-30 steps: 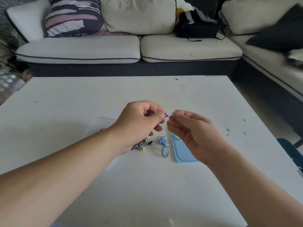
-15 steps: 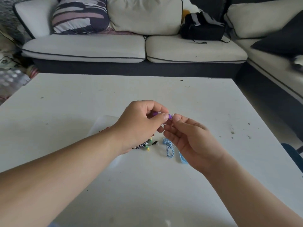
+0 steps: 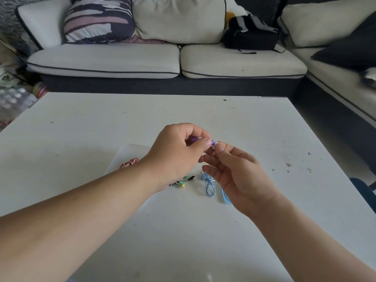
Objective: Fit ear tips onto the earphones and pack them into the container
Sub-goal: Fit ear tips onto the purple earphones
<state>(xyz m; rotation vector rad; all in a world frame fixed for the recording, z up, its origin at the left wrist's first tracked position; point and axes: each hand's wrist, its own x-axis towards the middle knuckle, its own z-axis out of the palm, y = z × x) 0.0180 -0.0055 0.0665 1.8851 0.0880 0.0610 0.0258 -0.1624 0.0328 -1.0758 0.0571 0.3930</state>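
Left hand [image 3: 179, 151] pinches the purple earbud [image 3: 212, 142] above mid-table. Right hand [image 3: 238, 174] pinches a pale tip [image 3: 217, 143] against it, other fingers loose. Tip is probably soft and light — grip its rim.

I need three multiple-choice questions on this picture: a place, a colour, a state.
1. The blue coiled earphone lies: A on the sofa; B on the table; C in a hand.
2. The earphone in the left hand is: A purple; B red; C yellow.
3. The right hand: A lies flat; B pinches an ear tip; C grips a bag.
Key: B, it rests on the table below both hands; A, purple shows in its grip; B, the pale tip sits in its pinch.
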